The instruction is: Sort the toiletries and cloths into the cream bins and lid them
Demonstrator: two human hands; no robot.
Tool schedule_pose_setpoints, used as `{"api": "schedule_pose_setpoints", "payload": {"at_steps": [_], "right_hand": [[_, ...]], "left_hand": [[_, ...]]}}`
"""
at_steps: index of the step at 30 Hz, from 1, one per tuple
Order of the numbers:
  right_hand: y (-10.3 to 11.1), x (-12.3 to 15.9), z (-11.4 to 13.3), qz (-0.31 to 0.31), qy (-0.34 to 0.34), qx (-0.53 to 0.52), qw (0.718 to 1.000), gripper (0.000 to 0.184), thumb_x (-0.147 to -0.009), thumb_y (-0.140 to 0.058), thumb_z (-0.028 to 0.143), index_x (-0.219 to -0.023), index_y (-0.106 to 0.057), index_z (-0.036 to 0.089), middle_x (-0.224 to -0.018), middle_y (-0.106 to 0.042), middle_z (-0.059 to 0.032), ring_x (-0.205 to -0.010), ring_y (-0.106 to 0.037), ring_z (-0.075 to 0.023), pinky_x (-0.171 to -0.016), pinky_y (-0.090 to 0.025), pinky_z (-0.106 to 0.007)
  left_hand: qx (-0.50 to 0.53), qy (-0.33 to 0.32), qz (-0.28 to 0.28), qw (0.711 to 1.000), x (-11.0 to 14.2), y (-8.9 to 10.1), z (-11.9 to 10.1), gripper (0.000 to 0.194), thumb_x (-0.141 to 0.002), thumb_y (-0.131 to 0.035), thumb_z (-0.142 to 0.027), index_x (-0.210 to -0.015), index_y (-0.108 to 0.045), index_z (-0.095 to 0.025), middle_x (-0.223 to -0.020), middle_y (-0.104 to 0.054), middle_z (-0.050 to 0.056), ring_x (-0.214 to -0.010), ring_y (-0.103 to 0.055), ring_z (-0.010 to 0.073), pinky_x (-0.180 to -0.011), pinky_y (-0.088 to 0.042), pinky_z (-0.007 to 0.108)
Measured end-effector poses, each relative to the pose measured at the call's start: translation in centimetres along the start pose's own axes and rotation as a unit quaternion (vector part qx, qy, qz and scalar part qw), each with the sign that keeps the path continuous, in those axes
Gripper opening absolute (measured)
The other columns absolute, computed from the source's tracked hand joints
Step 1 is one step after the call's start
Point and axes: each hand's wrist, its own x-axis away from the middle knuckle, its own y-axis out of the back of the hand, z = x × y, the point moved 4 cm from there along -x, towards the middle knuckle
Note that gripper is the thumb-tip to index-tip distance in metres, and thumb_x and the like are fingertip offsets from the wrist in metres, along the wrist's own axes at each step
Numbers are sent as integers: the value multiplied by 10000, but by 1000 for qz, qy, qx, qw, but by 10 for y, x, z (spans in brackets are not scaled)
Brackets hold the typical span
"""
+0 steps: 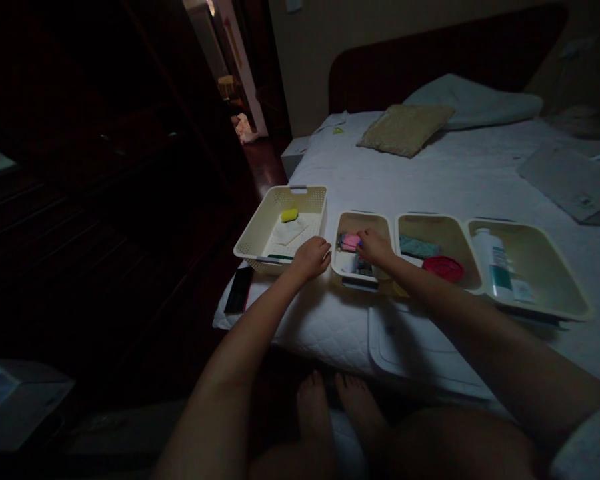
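- The step in hand appears to be handling the contents of the narrow cream bin: the right hand reaches over its right rim, fingertips at a small pink bundle.
- The right hand's fingers are bent and close together; whether they pinch the bundle or merely touch it cannot be told.
- The left hand hovers between that bin and the perforated cream basket, fingers loosely curled, nothing visible in it; its palm is hidden, so its grip cannot be told.
- Lifting the bundle would call for a secure pinch and a path clear of the rim and the small items beside it.
- The bundle lies inside the narrow bin, toward its left side; it looks soft and crumpled, pink with a darker left end, its detail lost in dim light.
- To the right, the middle bin holds a teal cloth and a red oval item.
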Motion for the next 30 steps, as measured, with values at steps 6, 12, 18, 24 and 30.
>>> {"api": "schedule_pose_setpoints", "payload": {"at_steps": [6,12,18,24,30], "right_hand": [[19,-12,45,-74,69,4,995,324,-857,-404,233,-1128,-533,110,-1098,-560,-166,-972,-533,-246,-805,-399,-305],[23,-32,102,-107,134,6,985,332,-852,-415,240,-1143,-515,116,-1092,-554,-147,-986,-518,-252,-829,-401,-332],[6,-44,145,-73,175,23,982,322,-842,-444,240,-1132,-512,118,-1118,-538,-155,-1016,-504,-265,-824,-419,-353],[-24,-53,172,57,216,50,973,404,-829,-503,331,-1178,-502,128,-1179,-520,-171,-1066,-505,-294,-822,-443,-391],[-51,-65,187,157,232,47,959,513,-794,-561,384,-1230,-503,121,-1233,-514,-199,-1133,-488,-338,-878,-423,-450]], "left_hand": [[-26,160,-29,986,20,9,57,239,-828,-430,-180,-1002,-582,-119,-1017,-589,132,-985,-528,221,-856,-430,348],[-92,232,-6,968,58,16,102,244,-828,-437,-175,-1020,-586,-149,-1047,-581,106,-1015,-518,205,-895,-410,315],[-104,286,20,952,74,22,122,282,-857,-432,-270,-1046,-584,-127,-1065,-581,121,-1033,-514,232,-902,-407,322],[-60,305,22,950,62,15,141,341,-823,-478,-256,-1127,-553,-119,-1134,-573,129,-1094,-500,240,-944,-390,319],[-11,358,38,933,55,-4,155,401,-802,-477,-229,-1178,-524,-99,-1193,-560,143,-1146,-490,240,-976,-375,313]]}}
